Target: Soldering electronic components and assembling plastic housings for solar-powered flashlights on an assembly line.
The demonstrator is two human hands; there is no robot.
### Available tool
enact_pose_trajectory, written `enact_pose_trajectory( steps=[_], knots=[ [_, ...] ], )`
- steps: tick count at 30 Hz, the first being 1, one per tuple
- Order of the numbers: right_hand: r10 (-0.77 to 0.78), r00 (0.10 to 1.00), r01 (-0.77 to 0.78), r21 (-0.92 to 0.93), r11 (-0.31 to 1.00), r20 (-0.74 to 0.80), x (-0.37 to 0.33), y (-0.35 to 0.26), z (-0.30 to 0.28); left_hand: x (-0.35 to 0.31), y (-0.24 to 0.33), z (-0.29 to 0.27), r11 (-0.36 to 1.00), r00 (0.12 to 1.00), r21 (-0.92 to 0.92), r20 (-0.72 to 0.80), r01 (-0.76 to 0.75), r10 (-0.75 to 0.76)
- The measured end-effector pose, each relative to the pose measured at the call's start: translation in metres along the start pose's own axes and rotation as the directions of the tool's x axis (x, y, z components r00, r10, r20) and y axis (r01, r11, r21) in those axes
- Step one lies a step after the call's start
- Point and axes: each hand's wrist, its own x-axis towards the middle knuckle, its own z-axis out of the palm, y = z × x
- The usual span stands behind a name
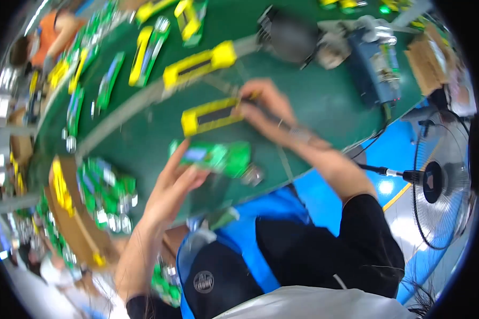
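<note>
Fingers of the right hand (263, 109) pinch the right end of a yellow-and-black frame (213, 116), out over the green counter (324, 98)! Nearer the body, the left hand (171, 186) is spread at a green piece (221, 158); blur hides whether it grips. The frame looks light, stiff, best taken by its edges; the green piece seems slick, maybe fragile, safest along its sides.
</note>
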Motion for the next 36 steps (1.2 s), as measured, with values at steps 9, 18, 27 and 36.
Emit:
enact_pose_trajectory(
  steps=[9, 18, 27, 36],
  knots=[
    [-0.235, 0.922, 0.222, -0.077, 0.972, -0.307, -0.048, -0.034, -0.050, 0.019, 0.003, -0.009, 0.274, 0.778, 0.828, 0.274, -0.490, 0.565],
    [0.430, 0.882, -0.206, 0.665, 0.718, -0.191, -0.091, -0.036, -0.036, 0.060, -0.011, 0.013, 0.165, 0.628, 0.706, 0.469, -0.689, 0.621],
    [0.450, 0.880, -0.426, 0.168, 0.889, -0.154, -0.080, -0.047, -0.021, 0.051, -0.002, 0.025, 0.352, 0.785, 0.839, 0.134, -0.414, 0.604],
    [0.458, 0.881, -0.440, 0.151, 0.885, -0.119, -0.077, -0.052, -0.017, 0.053, -0.001, 0.028, 0.331, 0.819, 0.861, 0.156, -0.387, 0.552]
  ],
)
